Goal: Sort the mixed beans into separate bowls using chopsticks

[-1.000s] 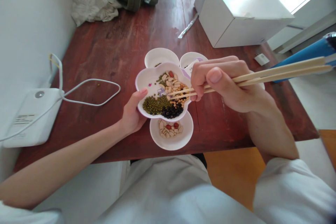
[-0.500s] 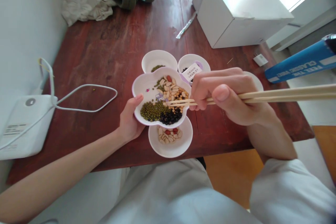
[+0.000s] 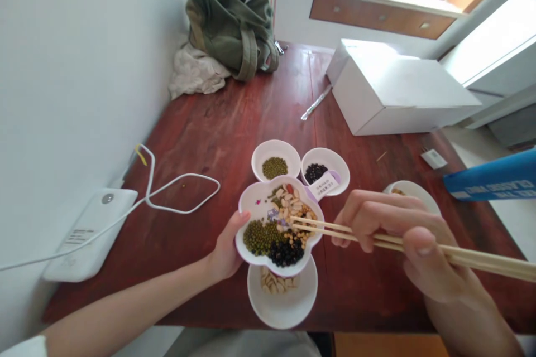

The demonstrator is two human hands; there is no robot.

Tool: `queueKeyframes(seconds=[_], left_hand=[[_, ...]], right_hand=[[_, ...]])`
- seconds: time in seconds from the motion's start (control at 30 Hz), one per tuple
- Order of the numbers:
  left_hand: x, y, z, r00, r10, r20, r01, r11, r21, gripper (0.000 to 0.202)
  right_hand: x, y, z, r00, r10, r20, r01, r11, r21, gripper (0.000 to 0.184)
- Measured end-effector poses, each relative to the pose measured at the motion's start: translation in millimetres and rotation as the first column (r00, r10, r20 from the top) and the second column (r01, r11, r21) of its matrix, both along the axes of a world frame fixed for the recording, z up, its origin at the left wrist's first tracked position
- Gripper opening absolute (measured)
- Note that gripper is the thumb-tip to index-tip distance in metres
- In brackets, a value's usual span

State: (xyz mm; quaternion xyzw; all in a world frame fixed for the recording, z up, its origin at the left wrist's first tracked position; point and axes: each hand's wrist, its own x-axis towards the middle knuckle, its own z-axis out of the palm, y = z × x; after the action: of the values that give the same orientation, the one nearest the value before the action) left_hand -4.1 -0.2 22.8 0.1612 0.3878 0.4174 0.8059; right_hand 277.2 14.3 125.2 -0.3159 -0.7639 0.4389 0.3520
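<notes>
Counter point(image 3: 220, 134): open stretch, upper centre-left, between green bag point(image 3: 230, 28) and looped cable point(image 3: 148, 196). Gap, centre right, between flower-shaped dish point(image 3: 250, 201) and right hand point(image 3: 402, 228): bridged by chopsticks point(image 3: 489, 259). Obstacles: three bowls point(image 3: 285, 310) crowding dish, centre and lower centre; white box point(image 3: 402, 89), upper right; blue package point(image 3: 494, 175), right edge; left hand point(image 3: 229, 245), dish's left rim.

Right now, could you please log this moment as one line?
left hand: holding tray | right hand: holding chopsticks | tips: over tray

The left hand point(image 3: 228, 248) and right hand point(image 3: 402, 234) are bare, a plain white sleeve point(image 3: 30, 347) edges in at eight o'clock, and a pale greyish garment point(image 3: 247, 344) shows at six o'clock.
</notes>
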Motion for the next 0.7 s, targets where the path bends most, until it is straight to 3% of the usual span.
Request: queueKeyframes(seconds=[0.13,0.33,0.47,0.7], left_hand=[[-7,-3,-3.8,1.0,-0.008,-0.025,0.008,0.999,-0.038,0.055],[-18,-11,-14.9,0.999,-0.043,-0.006,0.042,0.998,-0.053,0.059],[-19,-12,-12.8,0.999,-0.035,0.009,0.036,0.995,-0.091,0.056],[-19,-10,-14.0,0.998,-0.047,0.031,0.05,0.994,-0.097,0.065]], right_hand=[[-4,-5,-4.9,0.994,-0.09,-0.055,0.087,0.995,-0.056,0.062],[-18,0,-11.0,1.0,0.016,-0.014,-0.016,1.0,0.002,0.063],[-21,6,-8.9,0.995,0.075,0.061,-0.079,0.995,0.061,0.061],[-20,5,-11.9,0.99,0.077,0.12,-0.086,0.994,0.074,0.065]])
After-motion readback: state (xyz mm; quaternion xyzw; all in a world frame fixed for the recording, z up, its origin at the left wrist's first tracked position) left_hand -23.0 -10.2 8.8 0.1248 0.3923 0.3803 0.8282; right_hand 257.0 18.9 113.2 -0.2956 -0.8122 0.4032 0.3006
